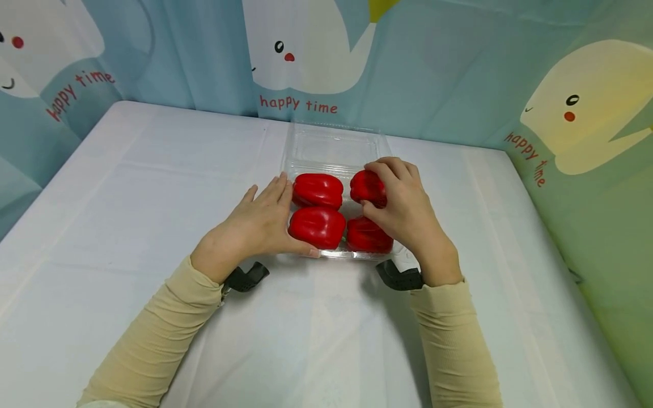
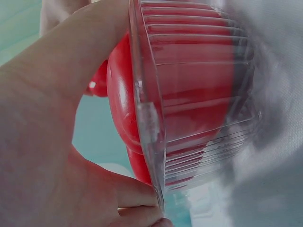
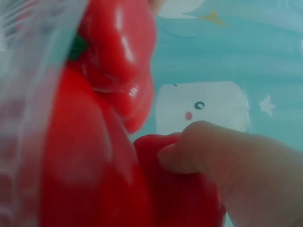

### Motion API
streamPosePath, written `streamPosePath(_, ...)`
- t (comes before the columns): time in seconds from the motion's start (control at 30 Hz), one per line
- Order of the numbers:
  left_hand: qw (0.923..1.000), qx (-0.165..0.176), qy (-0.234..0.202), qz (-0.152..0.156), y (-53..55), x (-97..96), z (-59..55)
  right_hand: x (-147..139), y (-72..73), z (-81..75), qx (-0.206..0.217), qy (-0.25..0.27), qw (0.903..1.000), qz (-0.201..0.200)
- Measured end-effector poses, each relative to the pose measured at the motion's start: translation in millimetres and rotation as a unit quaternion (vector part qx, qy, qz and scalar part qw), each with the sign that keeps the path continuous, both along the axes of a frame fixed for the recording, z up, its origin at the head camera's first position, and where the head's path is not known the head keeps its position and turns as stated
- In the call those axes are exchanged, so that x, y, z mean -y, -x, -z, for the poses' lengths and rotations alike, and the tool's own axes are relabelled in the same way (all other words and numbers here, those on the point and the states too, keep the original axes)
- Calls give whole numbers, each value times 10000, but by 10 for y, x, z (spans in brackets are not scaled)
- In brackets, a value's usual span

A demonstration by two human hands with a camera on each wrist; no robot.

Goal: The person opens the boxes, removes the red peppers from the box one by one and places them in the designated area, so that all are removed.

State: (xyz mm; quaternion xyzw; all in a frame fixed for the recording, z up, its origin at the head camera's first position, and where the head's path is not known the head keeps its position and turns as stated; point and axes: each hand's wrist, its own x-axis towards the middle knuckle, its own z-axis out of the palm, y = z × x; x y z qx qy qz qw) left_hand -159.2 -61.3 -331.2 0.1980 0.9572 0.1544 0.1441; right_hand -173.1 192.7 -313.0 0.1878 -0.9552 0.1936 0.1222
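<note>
Red bell peppers, several in all, are grouped at the clear plastic clamshell container (image 1: 334, 255). My right hand (image 1: 405, 207) holds the back right bell pepper (image 1: 366, 187) between thumb and fingers; in the right wrist view the thumb (image 3: 189, 149) presses on its skin. Under that hand is the front right bell pepper (image 1: 368, 235), partly covered. On the left side lie the back bell pepper (image 1: 318, 190) and the front bell pepper (image 1: 317, 226). My left hand (image 1: 257, 224) rests at the container's left front corner, fingers straight along the left rim, thumb on the front rim.
The container's clear lid (image 1: 336, 144) lies folded back towards the curtain (image 1: 433, 68). A white cloth covers the table (image 1: 194, 164). Black wrist mounts (image 1: 247, 277) stick out below both hands.
</note>
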Motion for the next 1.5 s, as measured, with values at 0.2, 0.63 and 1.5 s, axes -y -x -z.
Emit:
streamPosePath(0.2, 10000, 20, -16, -7, 2, -10, -10, -70, -35, -76, -321, 234, 9992, 61)
streamPosePath(0.63, 10000, 75, -3, 18, -8, -40, 25, -378, -27, -116, -456, 684, 9954, 493)
streamPosePath(1.5, 9999, 51, 101, 59, -10, -3, -6, -765, 45, -21, 262, 675, 9833, 1669)
